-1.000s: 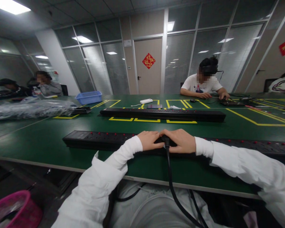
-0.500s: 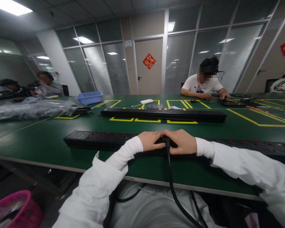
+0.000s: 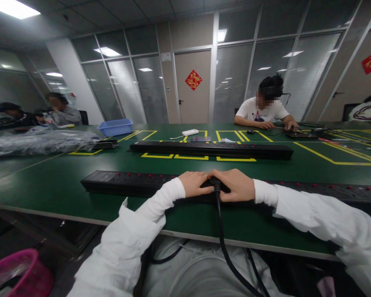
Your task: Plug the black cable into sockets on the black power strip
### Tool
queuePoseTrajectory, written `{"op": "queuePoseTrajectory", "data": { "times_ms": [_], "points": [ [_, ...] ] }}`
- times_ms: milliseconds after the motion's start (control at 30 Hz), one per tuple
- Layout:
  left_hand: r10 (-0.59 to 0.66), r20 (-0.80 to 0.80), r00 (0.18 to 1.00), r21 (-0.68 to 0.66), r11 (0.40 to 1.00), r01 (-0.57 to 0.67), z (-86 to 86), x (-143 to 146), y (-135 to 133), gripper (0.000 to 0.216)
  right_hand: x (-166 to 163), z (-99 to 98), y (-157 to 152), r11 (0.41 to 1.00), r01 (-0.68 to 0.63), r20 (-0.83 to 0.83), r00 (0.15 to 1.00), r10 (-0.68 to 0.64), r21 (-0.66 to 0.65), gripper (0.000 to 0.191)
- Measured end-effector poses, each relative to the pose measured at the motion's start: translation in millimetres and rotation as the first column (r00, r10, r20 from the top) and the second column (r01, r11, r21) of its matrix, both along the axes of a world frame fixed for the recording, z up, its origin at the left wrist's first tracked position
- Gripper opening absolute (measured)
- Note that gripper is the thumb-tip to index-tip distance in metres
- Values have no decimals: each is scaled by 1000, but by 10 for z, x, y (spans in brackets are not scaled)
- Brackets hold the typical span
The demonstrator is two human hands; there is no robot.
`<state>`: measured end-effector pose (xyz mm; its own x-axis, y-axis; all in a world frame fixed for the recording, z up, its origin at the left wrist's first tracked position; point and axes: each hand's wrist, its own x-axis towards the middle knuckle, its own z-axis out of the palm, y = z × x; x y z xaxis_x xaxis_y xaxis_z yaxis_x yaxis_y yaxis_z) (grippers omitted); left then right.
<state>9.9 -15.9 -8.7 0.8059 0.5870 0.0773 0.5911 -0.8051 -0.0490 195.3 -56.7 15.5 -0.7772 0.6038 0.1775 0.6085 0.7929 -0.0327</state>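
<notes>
A long black power strip (image 3: 142,180) with a row of red-marked sockets lies across the table before me. My right hand (image 3: 236,185) is closed around a black plug (image 3: 215,183) at the strip's middle, its thumb low and fingers arched over the top. From the plug a thick black cable (image 3: 221,227) drops over the table edge into my lap. Beside it, my left hand (image 3: 195,184) grips the strip, fingers over the top and thumb along the front, its tip against the plug. The plug's far end is hidden by my fingers.
Another black power strip (image 3: 210,150) lies farther back on the green table (image 3: 160,210). Behind it are a white device (image 3: 190,133) and a blue basket (image 3: 115,127). Plastic wrapping (image 3: 40,141) is at left, a pink basket (image 3: 34,274) below. A co-worker (image 3: 262,105) sits opposite.
The view has shifted very slightly. Both hands keep the same hold at the plug and strip.
</notes>
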Motion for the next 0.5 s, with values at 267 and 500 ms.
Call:
{"op": "queuePoseTrajectory", "data": {
  "times_ms": [267, 500],
  "points": [
    [1, 1, 1000, 4, 1000, -1, 4, -5, -7, 47, -6, 14, -12, 1000, 9, -2, 1000, -9, -9, 40],
    [13, -3, 1000, 1, 1000, -13, 17, -5, -18, 45, -13, 6, -9, 1000, 9, -3, 1000, -9, 5, 40]
  ]
}}
